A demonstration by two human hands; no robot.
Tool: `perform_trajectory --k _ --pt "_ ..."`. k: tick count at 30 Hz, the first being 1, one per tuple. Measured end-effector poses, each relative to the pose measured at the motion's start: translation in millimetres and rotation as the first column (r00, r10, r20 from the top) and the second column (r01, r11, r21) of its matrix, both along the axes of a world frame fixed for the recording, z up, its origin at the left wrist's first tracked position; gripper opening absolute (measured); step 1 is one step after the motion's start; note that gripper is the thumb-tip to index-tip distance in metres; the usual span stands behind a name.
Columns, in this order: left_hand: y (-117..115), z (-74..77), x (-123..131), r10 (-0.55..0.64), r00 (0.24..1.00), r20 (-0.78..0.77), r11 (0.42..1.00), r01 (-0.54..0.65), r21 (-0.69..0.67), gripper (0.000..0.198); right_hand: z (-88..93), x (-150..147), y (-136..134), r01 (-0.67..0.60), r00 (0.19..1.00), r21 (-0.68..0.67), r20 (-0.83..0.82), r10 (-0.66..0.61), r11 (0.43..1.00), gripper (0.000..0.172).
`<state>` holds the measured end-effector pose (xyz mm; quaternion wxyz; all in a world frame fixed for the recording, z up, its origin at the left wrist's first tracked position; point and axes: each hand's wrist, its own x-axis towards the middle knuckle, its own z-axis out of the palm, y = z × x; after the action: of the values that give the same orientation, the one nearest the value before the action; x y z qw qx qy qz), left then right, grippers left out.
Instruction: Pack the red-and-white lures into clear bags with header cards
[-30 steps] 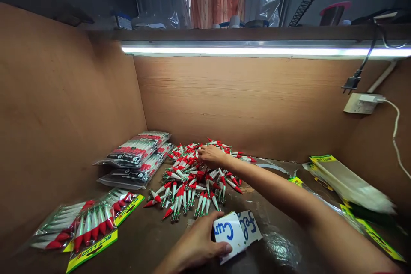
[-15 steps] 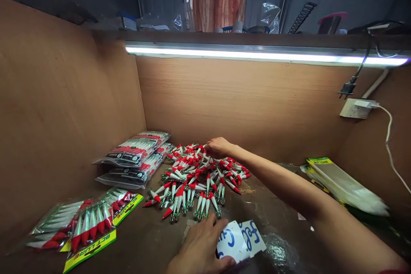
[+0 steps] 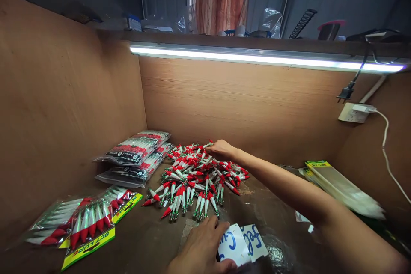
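Observation:
A loose pile of red-and-white squid jigs (image 3: 184, 175) with green hook crowns lies on the dark table. My right hand (image 3: 221, 149) reaches over the back of the pile, its fingers closed; a squid jig (image 3: 209, 144) pokes out at the fingertips. In front of the pile rests my left hand (image 3: 204, 244), with thumb and forefinger apart at the left edge of a white paper card (image 3: 233, 244). Blue handwriting marks this card and a second card (image 3: 255, 242) beside it. What lies beneath the left palm is hidden.
Clear packs of jigs (image 3: 91, 222) with yellow header cards lie at front left. Behind them are stacked bags of jigs (image 3: 138, 150). Header-card bags (image 3: 343, 188) lie at right, below a wall socket (image 3: 355, 112) and a hanging plug (image 3: 346, 91). A tube light (image 3: 257, 58) runs overhead.
My right hand has shifted slightly to the right, and a jig now shows at its fingertips. My left hand has stayed by the cards. The camera view has moved a little.

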<state>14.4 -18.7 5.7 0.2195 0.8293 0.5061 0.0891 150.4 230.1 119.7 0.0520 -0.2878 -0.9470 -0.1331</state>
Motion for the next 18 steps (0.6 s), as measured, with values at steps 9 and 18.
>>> perform_trajectory --k 9,18 --pt "-1 -4.0 -1 -0.019 1.000 0.017 0.998 0.018 0.060 0.074 -31.7 13 -5 0.019 0.916 -0.120 -0.396 -0.065 0.993 0.012" --pt "-1 -6.3 -3 -0.027 0.999 0.024 0.999 0.026 0.038 0.078 -77.7 11 -26 0.075 0.455 -0.409 -0.797 -0.396 0.909 0.039"
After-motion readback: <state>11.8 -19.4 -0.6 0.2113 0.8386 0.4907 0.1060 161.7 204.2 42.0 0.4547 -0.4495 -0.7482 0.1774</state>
